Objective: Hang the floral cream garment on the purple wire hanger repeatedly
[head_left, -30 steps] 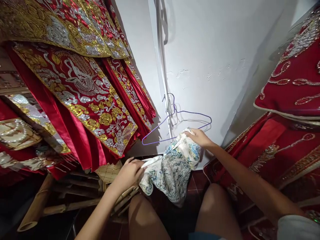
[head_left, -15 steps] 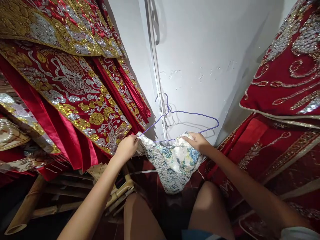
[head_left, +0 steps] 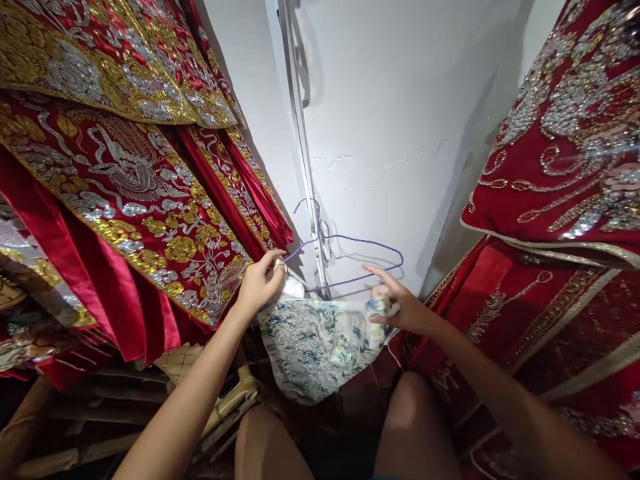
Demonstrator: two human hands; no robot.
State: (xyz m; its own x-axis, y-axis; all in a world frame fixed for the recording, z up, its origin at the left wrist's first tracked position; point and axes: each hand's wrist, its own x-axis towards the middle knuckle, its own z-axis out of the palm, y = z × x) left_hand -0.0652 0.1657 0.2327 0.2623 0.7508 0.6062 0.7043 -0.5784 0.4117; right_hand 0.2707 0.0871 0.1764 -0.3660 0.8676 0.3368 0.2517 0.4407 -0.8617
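Note:
A purple wire hanger [head_left: 367, 241] stands with its hook up against the white wall. Below its lower bar hangs a white floral top [head_left: 313, 347] with blue and green print. My left hand [head_left: 261, 283] pinches the left end of the hanger together with the top's white shoulder edge. At the other side, my right hand [head_left: 400, 303] has its index finger stretched toward the hanger's bar. Its thumb and other fingers are around the top's right upper edge, which is blurred. The hanger's right end sticks out bare above that hand.
Red costumes with gold and silver embroidery [head_left: 135, 180] hang at the left. A beaded red garment [head_left: 555, 167] hangs at the right. A metal strip [head_left: 297, 113] runs down the wall [head_left: 390, 100]. Bamboo furniture [head_left: 100, 450] stands at lower left, beside my knees.
The top has dropped lower and spread to the left. My right hand has moved down, with its index finger now extended. My left hand stays at the hanger's left end.

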